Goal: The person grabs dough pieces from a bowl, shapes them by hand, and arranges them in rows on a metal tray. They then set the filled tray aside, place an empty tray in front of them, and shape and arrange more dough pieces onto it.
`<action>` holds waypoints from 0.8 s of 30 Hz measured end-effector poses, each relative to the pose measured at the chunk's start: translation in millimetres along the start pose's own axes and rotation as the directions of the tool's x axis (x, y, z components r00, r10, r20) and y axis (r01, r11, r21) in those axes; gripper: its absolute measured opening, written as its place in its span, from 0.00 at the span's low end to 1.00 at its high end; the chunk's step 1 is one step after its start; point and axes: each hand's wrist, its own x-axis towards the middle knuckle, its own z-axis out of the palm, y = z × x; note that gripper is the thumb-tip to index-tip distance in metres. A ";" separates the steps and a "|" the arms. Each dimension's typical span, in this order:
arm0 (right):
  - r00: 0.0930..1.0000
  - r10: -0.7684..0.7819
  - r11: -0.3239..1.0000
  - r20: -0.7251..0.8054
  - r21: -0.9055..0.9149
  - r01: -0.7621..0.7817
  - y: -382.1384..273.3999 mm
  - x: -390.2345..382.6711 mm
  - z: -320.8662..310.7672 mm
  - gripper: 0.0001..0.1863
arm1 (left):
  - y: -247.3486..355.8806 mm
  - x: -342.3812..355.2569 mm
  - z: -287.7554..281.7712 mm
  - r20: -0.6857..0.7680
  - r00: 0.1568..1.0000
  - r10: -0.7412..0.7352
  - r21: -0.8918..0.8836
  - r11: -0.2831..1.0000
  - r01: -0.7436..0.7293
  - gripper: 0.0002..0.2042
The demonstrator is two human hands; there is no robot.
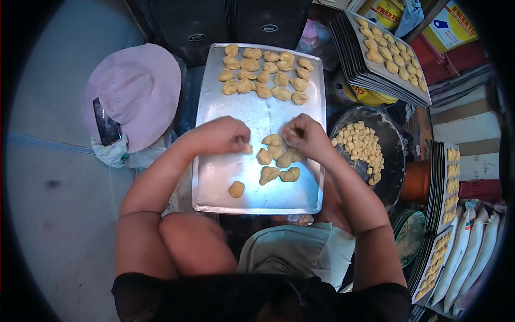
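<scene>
A metal tray (220, 180) lies in front of me, with rows of dough pieces (249, 65) along its far end. My left hand (228, 135) hovers over the tray's left side, its fingers curled round a small dough piece (247, 148) that shows at the fingertips. On the right, my right hand (308, 138) is closed in a pinch, partly blurred; what it holds cannot be made out. Between the hands sits a loose cluster of dough lumps (277, 151), close beside the right fingers. Two more lumps (270, 175) lie nearer me, and a single lump (236, 189) rests at the near left.
Right of the tray, a dark round basin (397, 155) holds many small dough balls (360, 147). Stacked trays (370, 70) bearing dough stand at the far right, with more stacks (448, 185) along the right side. A pink hat (155, 80) and a phone (107, 123) are at left.
</scene>
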 end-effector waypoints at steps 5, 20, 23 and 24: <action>0.969 -0.125 0.973 0.215 -0.162 0.162 -46.0 23.6 27.4 0.17 | -37.1 -4.0 -21.3 -0.694 0.708 -0.131 0.099 0.957 0.274 0.10; 0.981 -0.159 0.969 -0.110 -0.207 0.133 -54.8 74.7 50.8 0.16 | -45.7 -3.0 -26.0 -0.687 0.727 0.009 0.215 0.958 0.192 0.14; 0.971 -0.144 0.963 -0.189 -0.252 0.093 -60.0 76.9 54.7 0.16 | -48.9 -9.6 -30.6 -0.640 0.766 -0.066 0.140 0.970 0.200 0.14; 0.976 -0.122 0.960 -0.180 -0.273 0.070 -62.2 76.9 55.1 0.17 | -52.2 -12.7 -30.7 -0.641 0.764 -0.068 0.142 0.968 0.205 0.14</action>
